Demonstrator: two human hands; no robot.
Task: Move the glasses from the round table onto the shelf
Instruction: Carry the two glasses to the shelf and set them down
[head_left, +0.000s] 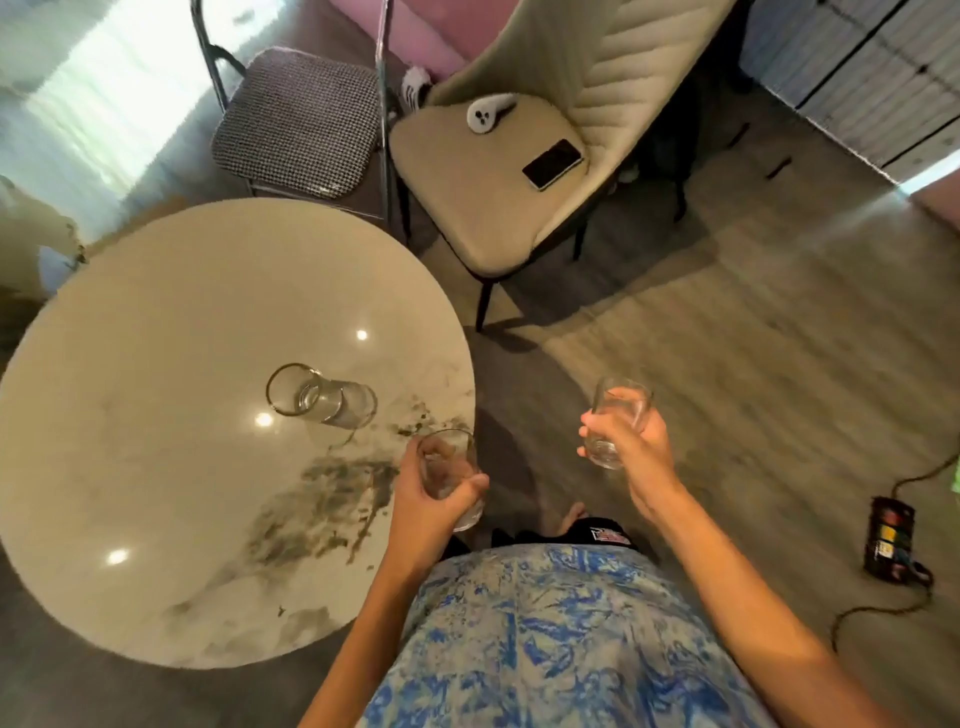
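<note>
Clear drinking glass (451, 480) clamped in left hand (426, 499) at round marble tabletop (156, 467) edge; second clear glass (618, 421) gripped by right hand (631, 447); third glass (319, 397) on tabletop.

A single head-worn wide-angle view looks steeply down from close above, taking in the round pale marble desk (156, 467) at left and grey wood-look floor (779, 364) at right.
</note>
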